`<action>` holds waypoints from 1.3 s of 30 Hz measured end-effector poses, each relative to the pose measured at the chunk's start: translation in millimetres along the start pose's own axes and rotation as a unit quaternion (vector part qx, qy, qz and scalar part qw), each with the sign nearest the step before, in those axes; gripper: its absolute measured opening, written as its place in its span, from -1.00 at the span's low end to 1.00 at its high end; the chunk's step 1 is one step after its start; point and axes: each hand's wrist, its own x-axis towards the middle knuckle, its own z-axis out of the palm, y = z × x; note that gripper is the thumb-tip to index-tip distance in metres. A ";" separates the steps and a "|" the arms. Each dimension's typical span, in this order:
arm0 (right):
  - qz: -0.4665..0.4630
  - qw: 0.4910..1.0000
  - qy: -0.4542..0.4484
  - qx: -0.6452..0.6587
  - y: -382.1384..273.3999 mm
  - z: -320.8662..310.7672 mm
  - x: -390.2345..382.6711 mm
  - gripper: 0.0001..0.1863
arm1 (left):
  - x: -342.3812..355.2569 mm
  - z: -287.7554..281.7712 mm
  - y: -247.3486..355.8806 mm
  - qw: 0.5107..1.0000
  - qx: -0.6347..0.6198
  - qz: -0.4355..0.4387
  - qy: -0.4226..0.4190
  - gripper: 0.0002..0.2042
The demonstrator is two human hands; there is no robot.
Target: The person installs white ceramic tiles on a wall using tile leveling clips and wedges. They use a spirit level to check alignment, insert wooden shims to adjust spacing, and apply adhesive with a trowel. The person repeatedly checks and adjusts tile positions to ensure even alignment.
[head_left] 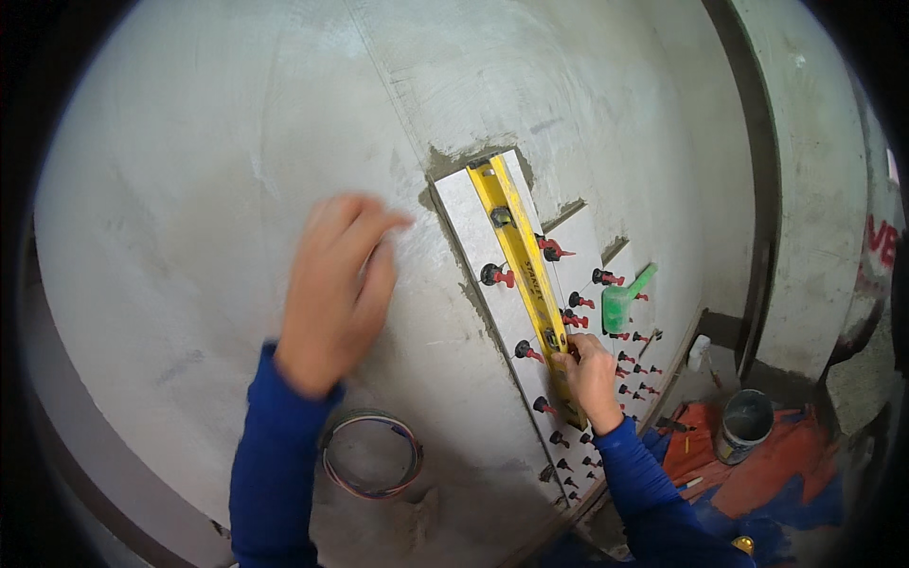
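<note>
A yellow spirit level (524, 265) lies lengthwise along a pale tile (459, 201) on the grey wall. Gripping the level near its lower end is my right hand (591, 381), its fingers closed round the edge. My left hand (341, 284) is raised to the left of the tile, apart from it and blurred by motion; thumb and fingers look apart with nothing between them. Black-and-red tile levelling clips (496, 275) stick out along the tile joints on both sides of the level. Wet grey mortar (445, 163) shows around the tile's upper end.
A green scoop-like tool (617, 308) rests against the tiles right of the level. Coiled cables (371, 454) hang at the lower left. At lower right, a dark bucket (745, 426) stands on red and blue sheeting (701, 445), near a white-headed mallet (699, 352).
</note>
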 end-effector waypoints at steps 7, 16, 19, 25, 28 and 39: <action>-0.016 0.999 0.021 0.021 2.0 0.1 -0.9 -0.70 | 107.7 76.5 -34.3 0.969 0.222 0.047 -0.094 -0.77; -0.019 0.999 0.023 0.015 2.1 -0.8 0.9 -0.69 | 143.9 106.8 -52.1 0.909 0.341 -0.009 -0.241 -0.78; -0.015 0.999 0.023 0.020 2.9 -0.5 1.5 -0.69 | 153.7 112.1 -47.7 0.898 0.347 -0.043 -0.268 -0.80; -0.020 0.999 0.030 0.032 6.0 0.6 1.3 -0.70 | 159.6 88.6 -49.0 0.936 0.261 -0.092 -0.216 -0.78; -0.011 0.999 0.024 0.037 6.1 -0.8 2.1 -0.70 | 136.7 71.4 -53.0 0.962 0.167 -0.170 -0.133 -0.75; -0.029 0.998 0.026 0.041 4.7 0.5 2.9 -0.70 | 51.7 80.5 -54.2 0.803 -0.380 -0.459 -0.031 -0.66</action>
